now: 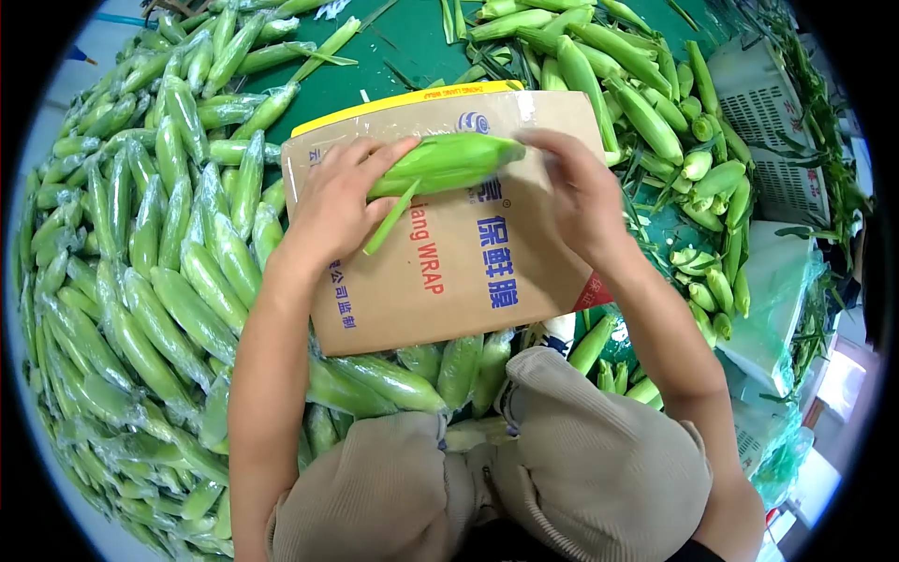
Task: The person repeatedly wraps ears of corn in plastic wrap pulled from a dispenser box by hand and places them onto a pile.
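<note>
A green ear of corn in its husk lies across the upper part of a brown cardboard box with printed lettering. My left hand is closed round its left end, and a loose strip of husk hangs below. At the ear's right tip is my right hand, slightly blurred, its fingers bent near the tip; whether they touch it is unclear. A yellow strip runs along the box's far edge, and clear film shows on the box top.
Many film-wrapped ears are heaped at the left and below the box. Unwrapped ears lie at the right on a green surface. Farther right stand pale crates with husk scraps. My knees are close below the box.
</note>
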Tool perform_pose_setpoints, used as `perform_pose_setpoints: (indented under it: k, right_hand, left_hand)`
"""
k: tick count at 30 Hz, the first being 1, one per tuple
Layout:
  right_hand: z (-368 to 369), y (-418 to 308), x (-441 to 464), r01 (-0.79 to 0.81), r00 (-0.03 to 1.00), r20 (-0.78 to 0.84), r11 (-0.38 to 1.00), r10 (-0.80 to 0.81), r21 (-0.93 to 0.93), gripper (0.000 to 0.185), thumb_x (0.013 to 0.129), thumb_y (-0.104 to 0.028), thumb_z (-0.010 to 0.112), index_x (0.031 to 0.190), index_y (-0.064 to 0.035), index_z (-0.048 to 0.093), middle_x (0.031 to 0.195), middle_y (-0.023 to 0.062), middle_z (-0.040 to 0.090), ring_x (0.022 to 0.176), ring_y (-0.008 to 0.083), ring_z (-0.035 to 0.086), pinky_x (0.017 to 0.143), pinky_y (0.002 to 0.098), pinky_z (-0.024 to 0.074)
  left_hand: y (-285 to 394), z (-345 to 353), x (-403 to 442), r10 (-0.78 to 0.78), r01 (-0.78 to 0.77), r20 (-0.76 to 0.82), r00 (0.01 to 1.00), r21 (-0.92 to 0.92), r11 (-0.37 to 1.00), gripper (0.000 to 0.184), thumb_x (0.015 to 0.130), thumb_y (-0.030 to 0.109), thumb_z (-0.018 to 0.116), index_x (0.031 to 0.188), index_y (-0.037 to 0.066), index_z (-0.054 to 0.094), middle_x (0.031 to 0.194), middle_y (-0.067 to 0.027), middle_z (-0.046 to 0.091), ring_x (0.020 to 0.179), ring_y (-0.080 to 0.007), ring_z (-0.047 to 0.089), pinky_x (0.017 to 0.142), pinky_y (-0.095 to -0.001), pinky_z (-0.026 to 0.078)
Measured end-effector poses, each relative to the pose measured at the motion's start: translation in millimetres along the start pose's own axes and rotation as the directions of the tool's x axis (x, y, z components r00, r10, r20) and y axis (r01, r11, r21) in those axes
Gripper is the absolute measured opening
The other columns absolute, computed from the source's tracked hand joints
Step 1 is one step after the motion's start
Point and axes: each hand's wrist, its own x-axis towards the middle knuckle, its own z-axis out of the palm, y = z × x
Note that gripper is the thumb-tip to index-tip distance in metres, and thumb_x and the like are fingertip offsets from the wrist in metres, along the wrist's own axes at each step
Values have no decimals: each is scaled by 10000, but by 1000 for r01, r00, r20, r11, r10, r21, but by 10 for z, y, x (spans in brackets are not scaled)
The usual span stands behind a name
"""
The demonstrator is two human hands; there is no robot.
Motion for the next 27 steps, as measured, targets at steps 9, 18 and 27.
perform_pose_setpoints:
  k: [9, 18, 27]
  right_hand:
    - [429, 227, 693, 354, 921, 300, 853, -247, -384, 630, 750, -370, 889, 1216, -45, 616, 1100, 185, 658, 1071, 389, 633, 930, 473, 523]
    - [65, -160, 421, 312, 666, 746, 907, 4, -284, 581, 792, -457, 833, 1166, -84, 590, 914, 191, 703, 880, 448, 683, 805, 519, 543]
    - [224, -410, 126, 494, 865, 360, 716, -349, -493, 721, 846, -634, 721, 1320, -104, 602, 1272, 163, 645, 1153, 347, 634, 949, 493, 504]
  left_hand:
    - [-391, 133, -584, -353, 328, -297, 887, -134, 935, 923, 704, 224, 937, 1515, 148, 502, 1359, -136, 521, 1352, -379, 496, 1088, -467, 468]
    - [-27, 250, -972, -250, 146, -674, 696, -208, 967, 221, 977, 3, 631, 1166, 6, 747, 1084, -172, 763, 963, -294, 740, 862, -376, 577]
    - [290, 171, -257, -68, 157, -239, 969, 378, 912, 523, 961, 438, 683, 1379, 123, 684, 1352, -179, 648, 1224, -374, 597, 1101, -559, 388]
